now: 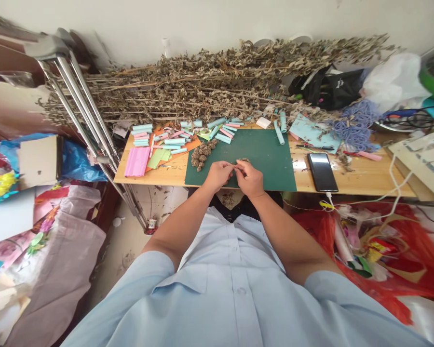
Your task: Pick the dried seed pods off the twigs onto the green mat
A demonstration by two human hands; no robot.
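Observation:
My left hand [220, 174] and my right hand [250, 179] meet over the near part of a dark green mat [271, 149]. Both are closed, thumb and fingers pinched, with the fingertips nearly touching. Something small and brownish shows between them, too small to name. A pile of brown, crumbly dried clumps [201, 154] lies on the mat to the left of my left hand. Just behind my right hand, a bit of similar brown dried material [244, 159] peeks out, partly hidden by the fingers.
Dried leafy stalks [202, 82] lie along the wall. Rolled blue paper pieces [175, 141] and pink paper [137, 162] cover the table's left. At right are a phone [322, 172] on a cable, purple string [356, 125] and a red bag [412, 274]. Metal legs [81, 101] stand left.

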